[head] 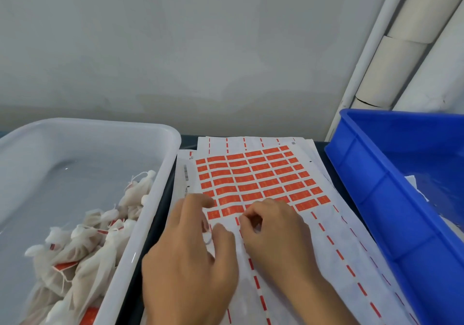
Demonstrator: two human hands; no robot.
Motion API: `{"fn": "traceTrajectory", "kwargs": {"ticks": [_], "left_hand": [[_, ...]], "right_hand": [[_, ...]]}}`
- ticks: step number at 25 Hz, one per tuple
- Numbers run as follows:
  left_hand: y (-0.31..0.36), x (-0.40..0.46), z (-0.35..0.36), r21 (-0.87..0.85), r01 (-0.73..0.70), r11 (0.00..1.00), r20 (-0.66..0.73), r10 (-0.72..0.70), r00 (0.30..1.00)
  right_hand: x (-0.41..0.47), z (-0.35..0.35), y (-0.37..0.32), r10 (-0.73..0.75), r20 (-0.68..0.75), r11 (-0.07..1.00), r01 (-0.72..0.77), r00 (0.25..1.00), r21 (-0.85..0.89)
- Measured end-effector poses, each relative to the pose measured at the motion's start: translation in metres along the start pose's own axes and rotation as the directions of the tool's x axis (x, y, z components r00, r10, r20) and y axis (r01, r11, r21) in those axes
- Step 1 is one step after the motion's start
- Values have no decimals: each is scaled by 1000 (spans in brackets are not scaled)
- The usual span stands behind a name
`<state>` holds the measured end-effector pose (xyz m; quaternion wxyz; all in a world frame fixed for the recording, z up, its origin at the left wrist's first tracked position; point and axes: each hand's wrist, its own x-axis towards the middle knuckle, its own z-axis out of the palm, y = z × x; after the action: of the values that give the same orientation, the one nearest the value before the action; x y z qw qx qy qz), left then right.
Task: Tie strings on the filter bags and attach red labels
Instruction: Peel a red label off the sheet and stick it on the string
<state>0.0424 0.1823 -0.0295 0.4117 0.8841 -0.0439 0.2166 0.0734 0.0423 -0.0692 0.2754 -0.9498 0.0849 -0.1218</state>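
**Many bags done, label sheet partly used**

Tied, labelled filter bags [82, 239] filled the white tray [155, 199]. On the worktop, the left hand [190, 262] pressed the label sheet [256, 181], grip released; the right hand [273, 232] pinched at a red label, more remaining.

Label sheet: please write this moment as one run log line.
step: peel label | left hand: rests on label sheet | right hand: picks at sheet's near row | tied bags: in white tray | blue bin: right
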Motion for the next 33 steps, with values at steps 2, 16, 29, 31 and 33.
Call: {"fn": "traceTrajectory", "kwargs": {"ticks": [2,16,29,31,33], "left_hand": [[1,4,-2,-354,177,918,44,-173,984],[-26,0,43,-446,344,826,340,-199,919],[-27,-2,44,-426,271,863,281,-158,947],[-26,-3,41,-469,244,849,229,-151,962],[-23,-3,40,-545,195,816,168,-122,978]], "right_hand": [[-1,4,1,-12,-2,1000,12,1000,-14],[7,1,9,7,38,998,-9,999,63],[5,-2,10,0,31,992,-4,1000,128],[0,2,8,46,-4,985,-45,999,169],[-6,8,5,84,-45,976,-73,995,206]]}}
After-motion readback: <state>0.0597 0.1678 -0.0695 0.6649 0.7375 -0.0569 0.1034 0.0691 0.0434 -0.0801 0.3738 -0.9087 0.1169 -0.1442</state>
